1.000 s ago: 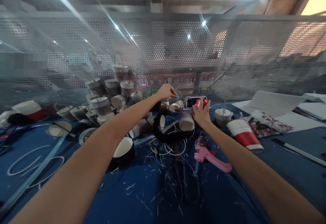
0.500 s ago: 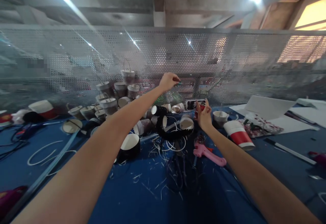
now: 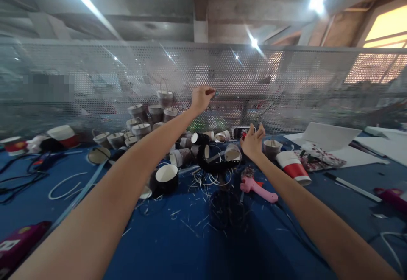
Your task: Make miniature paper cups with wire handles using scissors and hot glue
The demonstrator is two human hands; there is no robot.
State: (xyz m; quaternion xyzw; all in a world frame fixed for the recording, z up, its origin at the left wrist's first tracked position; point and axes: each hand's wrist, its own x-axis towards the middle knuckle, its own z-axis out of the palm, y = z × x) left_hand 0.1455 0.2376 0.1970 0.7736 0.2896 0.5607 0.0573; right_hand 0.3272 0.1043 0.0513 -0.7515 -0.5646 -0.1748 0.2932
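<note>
My left hand [image 3: 202,98] is raised in front of the perforated panel, its thumb and fingers pinched on a small bluish thing [image 3: 216,94] too small to name. Lower and to the right, my right hand [image 3: 253,142] has its fingers apart in front of a phone [image 3: 239,133] lying on its side. Part of the phone's screen is hidden by that hand; whether the fingers touch it I cannot tell. Just right of the hand stands a small cup-like pail [image 3: 272,147]. Below it lies a pink glue gun [image 3: 259,190] on the blue table.
Small pails [image 3: 141,130] are stacked on the left. A black cup [image 3: 167,178], a dark round stand [image 3: 219,167] and white scraps [image 3: 197,186] occupy the middle. A red-and-white paper cup stack [image 3: 293,167] and white sheets [image 3: 332,138] lie right. The perforated panel [image 3: 178,65] closes the back.
My left hand has moved slightly left and up, still pinched. My right hand's fingers have drawn a little away from the phone's screen and spread. The camera view has shifted slightly.
</note>
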